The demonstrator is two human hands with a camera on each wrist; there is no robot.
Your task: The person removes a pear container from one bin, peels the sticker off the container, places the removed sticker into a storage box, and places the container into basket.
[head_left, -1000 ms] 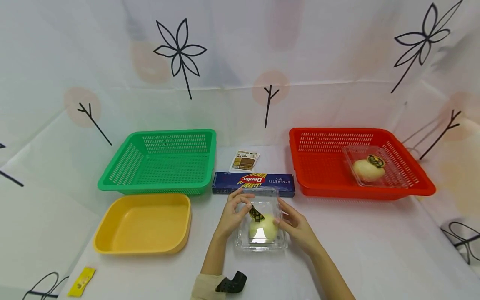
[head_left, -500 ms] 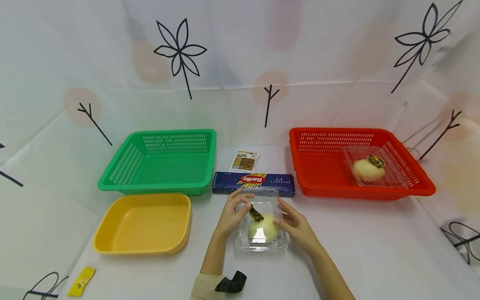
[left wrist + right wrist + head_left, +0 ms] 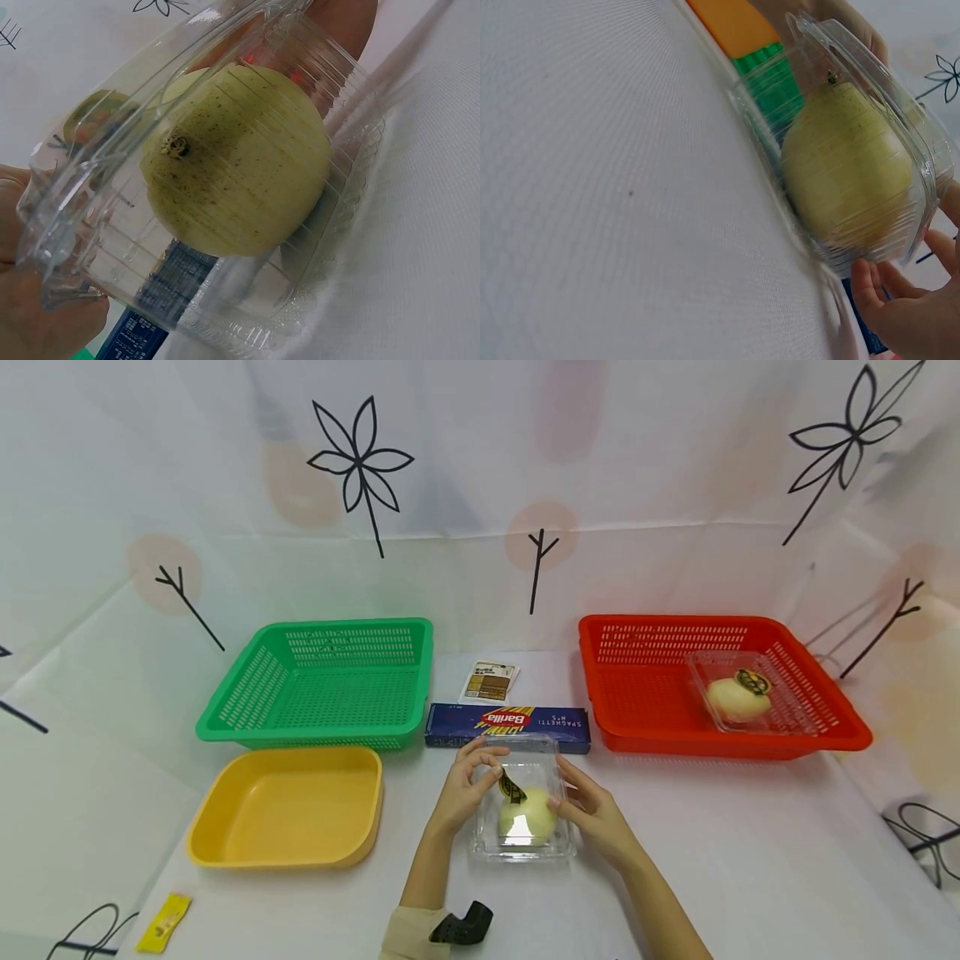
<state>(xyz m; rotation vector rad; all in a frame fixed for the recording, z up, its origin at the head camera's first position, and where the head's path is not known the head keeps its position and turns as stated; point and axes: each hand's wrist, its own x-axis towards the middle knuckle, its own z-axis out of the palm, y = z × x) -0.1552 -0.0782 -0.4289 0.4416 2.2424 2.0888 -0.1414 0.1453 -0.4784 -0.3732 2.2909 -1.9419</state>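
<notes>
Head view showed us no shift from the frames just before: the left hand (image 3: 467, 787) seemed to pinch the label (image 3: 513, 788), and the right hand (image 3: 596, 818) gripped the right side of the box (image 3: 525, 857), fruit (image 3: 521, 818) inside. Work, we judged, had paused or moved too finely to see. The left hand hid the label's end, so we couldn't tell whether it had lifted; plastic glare obscured more.

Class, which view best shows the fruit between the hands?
Left wrist: the fruit looms large and speckled, its brown stub plain through the container. Right wrist shows its side, stub at the edge; head shows it small, under glare.
</notes>
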